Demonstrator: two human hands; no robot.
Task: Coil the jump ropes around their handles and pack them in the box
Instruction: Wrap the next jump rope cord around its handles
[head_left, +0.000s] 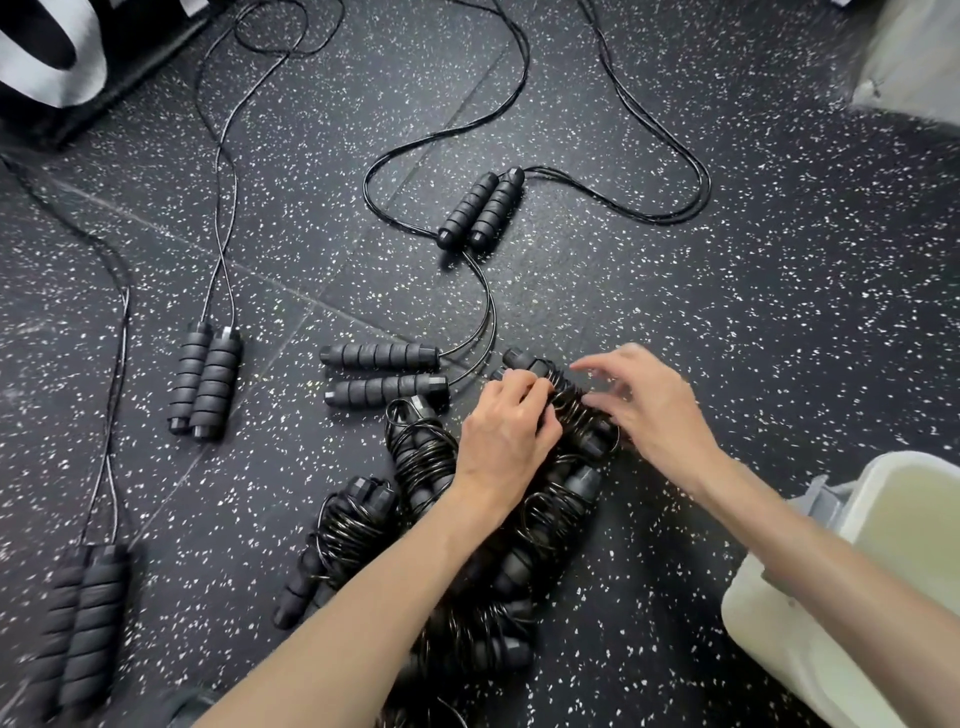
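Nearest, a white box (810, 623) stands at lower right on the speckled floor (727, 291). Beside it lie several coiled jump ropes (421, 452). Just beyond, the left hand (506, 431) grips a wound rope bundle (576, 410) while the right hand (649, 410) pinches its cord. Farther off lie uncoiled ropes, one pair of handles (480, 208) side by side.

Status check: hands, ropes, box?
Left hand and right hand both on a coiled jump rope, finishing the wrap. Four uncoiled jump ropes on the floor. White box at right; nothing visible inside it.
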